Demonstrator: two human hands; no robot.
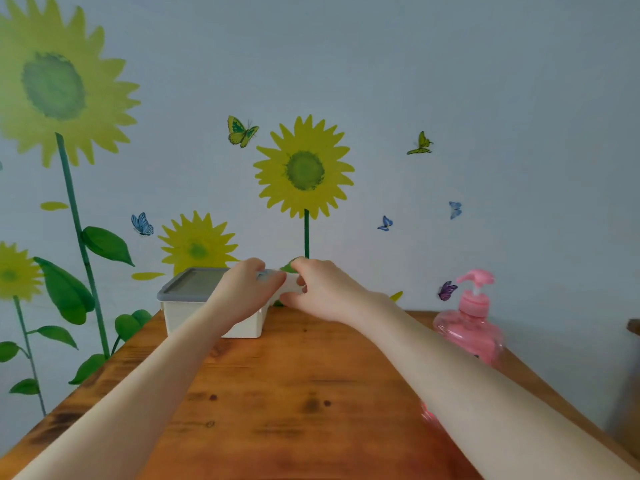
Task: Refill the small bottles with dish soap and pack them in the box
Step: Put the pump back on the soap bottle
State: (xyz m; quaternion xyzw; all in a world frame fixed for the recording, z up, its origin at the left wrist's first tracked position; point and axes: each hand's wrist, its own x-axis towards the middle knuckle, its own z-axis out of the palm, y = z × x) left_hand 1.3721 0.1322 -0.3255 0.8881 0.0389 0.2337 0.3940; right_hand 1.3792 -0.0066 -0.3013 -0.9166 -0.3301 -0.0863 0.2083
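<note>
Seemingly early on. The brown, knotty wooden table [294,393] ran out to the wall. A white plastic box [211,320] sat at 11 o'clock with its grey lid [195,281] on, contents hidden. A pink pump bottle of dish soap [474,327] stood at 2 o'clock, well apart from the hands. The left hand [247,289] curled round one end of a small pale bottle [290,284] at 12 o'clock. The right hand [323,292] pinched its other end, probably the cap. Filled or not: could not tell. Nothing visibly packed.
</note>
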